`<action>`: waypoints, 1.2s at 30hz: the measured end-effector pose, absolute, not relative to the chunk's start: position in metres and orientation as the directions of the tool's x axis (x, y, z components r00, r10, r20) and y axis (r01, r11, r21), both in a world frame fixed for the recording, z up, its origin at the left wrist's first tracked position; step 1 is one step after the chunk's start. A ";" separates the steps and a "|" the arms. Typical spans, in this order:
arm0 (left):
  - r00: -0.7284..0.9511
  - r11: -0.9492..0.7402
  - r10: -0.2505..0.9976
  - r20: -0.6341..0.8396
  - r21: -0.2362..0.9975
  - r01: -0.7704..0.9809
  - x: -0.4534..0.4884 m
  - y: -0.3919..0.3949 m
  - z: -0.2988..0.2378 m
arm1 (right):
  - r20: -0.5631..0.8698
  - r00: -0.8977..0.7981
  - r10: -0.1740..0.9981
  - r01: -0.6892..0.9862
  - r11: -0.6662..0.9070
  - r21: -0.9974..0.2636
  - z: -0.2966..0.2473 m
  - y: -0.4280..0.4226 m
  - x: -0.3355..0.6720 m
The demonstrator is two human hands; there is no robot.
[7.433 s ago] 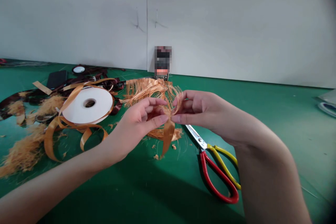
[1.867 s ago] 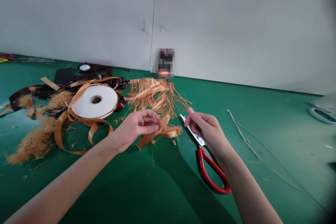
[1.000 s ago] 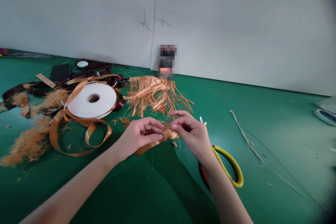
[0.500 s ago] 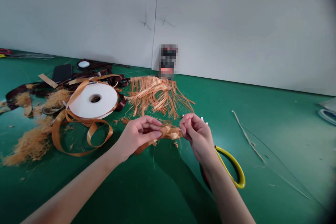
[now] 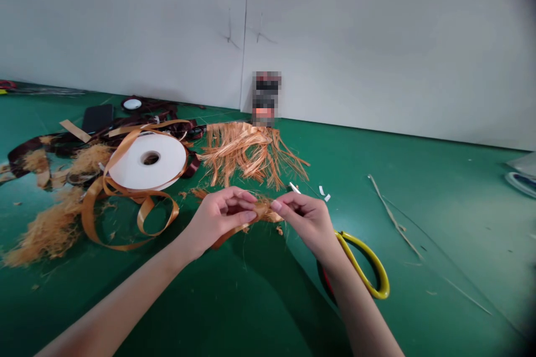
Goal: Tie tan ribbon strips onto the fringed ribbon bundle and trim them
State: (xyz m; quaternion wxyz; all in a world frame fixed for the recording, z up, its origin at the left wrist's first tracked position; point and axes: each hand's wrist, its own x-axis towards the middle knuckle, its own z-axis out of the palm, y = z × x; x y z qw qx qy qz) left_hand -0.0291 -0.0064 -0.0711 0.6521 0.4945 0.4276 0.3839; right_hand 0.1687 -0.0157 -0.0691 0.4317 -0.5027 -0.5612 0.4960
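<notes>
Tan ribbon strip (image 5: pixel 263 212), end frayed: over green tabletop (image 5: pixel 201 301), pinched in left hand (image 5: pixel 215 220). Right hand (image 5: pixel 307 220): just returned from alongside, fingertips narrowed at the fray, hold unclear; both hands now meet there.

Fringe (image 5: pixel 247 142) behind ribbon (image 5: pixel 262 212) — spool (image 5: pixel 125 162) left.

left hand (image 5: pixel 220 218) pinches golden ribbon (image 5: pixel 262 211) | right hand (image 5: pixel 307 222) at its frayed end | scissors (image 5: pixel 382 278) partly behind right forearm

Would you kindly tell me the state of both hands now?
Left hand: closed, holding an orange ribbon piece.
Right hand: at that piece; whether gripping, unclear.
</notes>
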 end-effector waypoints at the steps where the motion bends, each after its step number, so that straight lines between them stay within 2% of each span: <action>1: 0.341 0.217 0.923 -0.181 0.973 -0.072 -0.029 -0.006 -0.071 | -0.004 -0.115 0.993 0.140 0.012 -0.990 -0.069 -0.015 0.170; 11: 0.336 0.227 0.918 -0.211 0.974 -0.010 -0.032 -0.005 -0.068 | -0.010 -0.136 0.991 0.125 0.007 -0.992 -0.066 -0.013 0.178; 21: 0.385 0.253 0.892 -0.237 0.967 0.009 -0.029 -0.005 -0.068 | -0.087 -0.191 0.978 -0.225 -0.130 -0.966 -0.066 -0.015 0.173; 27: 0.389 0.251 0.890 -0.237 0.968 0.016 -0.030 -0.006 -0.063 | -0.139 -0.202 0.970 -0.356 -0.204 -0.912 -0.065 -0.013 0.170; 32: 0.403 0.255 0.882 -0.243 0.967 0.026 -0.030 -0.004 -0.059 | -0.158 -0.171 0.973 -0.448 -0.219 -0.867 -0.061 -0.011 0.177; 36: 0.393 0.255 0.885 -0.248 0.966 0.036 -0.032 -0.003 -0.060 | -0.140 -0.072 0.988 -0.544 -0.157 -0.824 -0.057 -0.010 0.188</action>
